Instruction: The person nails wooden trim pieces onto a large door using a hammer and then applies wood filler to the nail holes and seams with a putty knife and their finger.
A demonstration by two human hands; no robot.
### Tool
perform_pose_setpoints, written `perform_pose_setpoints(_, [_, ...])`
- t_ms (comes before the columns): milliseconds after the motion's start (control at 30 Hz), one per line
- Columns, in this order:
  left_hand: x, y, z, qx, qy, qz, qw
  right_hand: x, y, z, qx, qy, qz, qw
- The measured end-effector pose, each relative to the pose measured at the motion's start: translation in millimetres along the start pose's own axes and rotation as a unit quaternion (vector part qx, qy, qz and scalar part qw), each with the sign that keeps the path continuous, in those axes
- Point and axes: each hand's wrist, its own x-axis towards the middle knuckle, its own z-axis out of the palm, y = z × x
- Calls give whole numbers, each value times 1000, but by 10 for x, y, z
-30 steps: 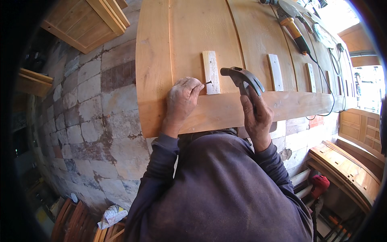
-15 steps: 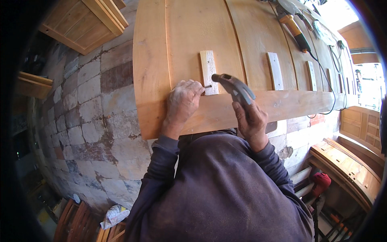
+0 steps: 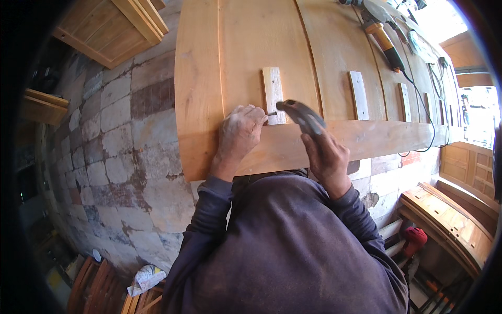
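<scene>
My left hand (image 3: 241, 133) rests on the edge of a large wooden panel (image 3: 264, 39), its fingertips pinching a nail-like metal pin (image 3: 271, 113). The pin stands over the lower end of a short pale wooden strip (image 3: 273, 89) that lies on the panel. In my right hand (image 3: 329, 159) is a claw hammer (image 3: 304, 116), gripped near its head and slightly blurred. Its striking face is just beside the pin's free end; whether they touch I cannot tell. The handle is mostly hidden by my fingers.
More short strips, such as a pale one (image 3: 358, 95), line the panel's near rail. A yellow-and-black power tool (image 3: 386, 44) with a trailing black cord (image 3: 426, 112) lies at the far right. Framed wooden panels (image 3: 107, 31) stand at left; stacked wood (image 3: 449, 225) is at lower right.
The hammer has shifted slightly and its head is tilted a little differently. My left hand keeps its pinch on the pin. The whole view has moved a little.
</scene>
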Motion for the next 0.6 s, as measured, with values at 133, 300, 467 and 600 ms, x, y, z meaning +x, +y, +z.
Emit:
perform_pose_setpoints(133, [21, -3, 7, 11, 3, 18, 1000, -15, 63, 86, 59, 98, -68, 991])
perform_pose_setpoints(300, [10, -38, 43, -5, -4, 12, 1000, -22, 61, 43, 38, -25, 62, 997])
perform_pose_setpoints(467, [-26, -2, 16, -22, 36, 2, 999, -132, 380, 76, 227, 153, 187, 943])
perform_pose_setpoints(600, [-32, -29, -71, -113, 158, -108, 975, -146, 561, -81, 381, 158, 283, 866])
